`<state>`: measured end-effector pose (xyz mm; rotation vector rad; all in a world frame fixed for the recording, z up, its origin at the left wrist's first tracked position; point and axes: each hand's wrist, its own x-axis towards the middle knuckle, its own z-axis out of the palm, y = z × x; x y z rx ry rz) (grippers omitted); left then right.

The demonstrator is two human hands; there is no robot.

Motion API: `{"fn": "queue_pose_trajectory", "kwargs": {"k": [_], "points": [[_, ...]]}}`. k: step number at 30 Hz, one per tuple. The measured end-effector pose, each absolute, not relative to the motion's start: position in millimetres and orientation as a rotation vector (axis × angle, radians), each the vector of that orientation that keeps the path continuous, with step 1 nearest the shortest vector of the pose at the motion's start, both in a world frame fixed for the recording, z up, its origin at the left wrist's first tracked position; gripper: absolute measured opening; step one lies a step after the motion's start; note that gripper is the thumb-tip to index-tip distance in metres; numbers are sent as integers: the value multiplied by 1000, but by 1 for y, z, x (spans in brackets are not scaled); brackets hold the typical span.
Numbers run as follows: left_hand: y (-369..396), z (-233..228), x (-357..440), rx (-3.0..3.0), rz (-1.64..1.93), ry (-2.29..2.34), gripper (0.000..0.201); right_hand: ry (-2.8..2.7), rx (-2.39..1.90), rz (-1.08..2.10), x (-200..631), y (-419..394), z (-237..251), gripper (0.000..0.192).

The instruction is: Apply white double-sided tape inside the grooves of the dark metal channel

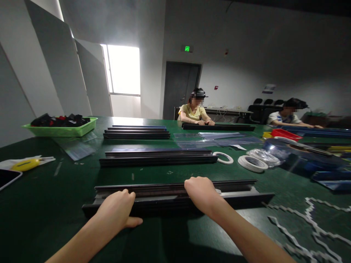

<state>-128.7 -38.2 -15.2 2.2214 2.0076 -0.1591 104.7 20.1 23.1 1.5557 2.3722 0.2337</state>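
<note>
A long black channel-shaped profile point(161, 205) lies crosswise on the green table in front of me, with a pale strip along its inside. My left hand point(116, 208) grips it near the left end, fingers curled over into the channel and thumb along the near side. Right of the middle, my right hand point(202, 193) is closed over the channel with its knuckles up. Its fingertips are hidden, so what they pinch cannot be made out. A small white bit point(218, 191) shows beside that wrist.
Beyond lie more black profiles point(159, 159), a tape ring point(223, 158), and stacked tape rolls point(252, 163). At left are a green basket point(60, 128) of dark parts and a yellow-handled tool point(26, 164). Crinkled white strips point(309, 219) lie right. Two people point(195, 109) sit opposite.
</note>
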Motion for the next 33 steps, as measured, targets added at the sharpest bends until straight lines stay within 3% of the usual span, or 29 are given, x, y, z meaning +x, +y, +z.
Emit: {"fn": "queue_pose_trajectory", "kwargs": {"k": [33], "points": [[-38,-10,-127,2234,-194,1977,52,2381,1553,235,105,20,23,27]]}}
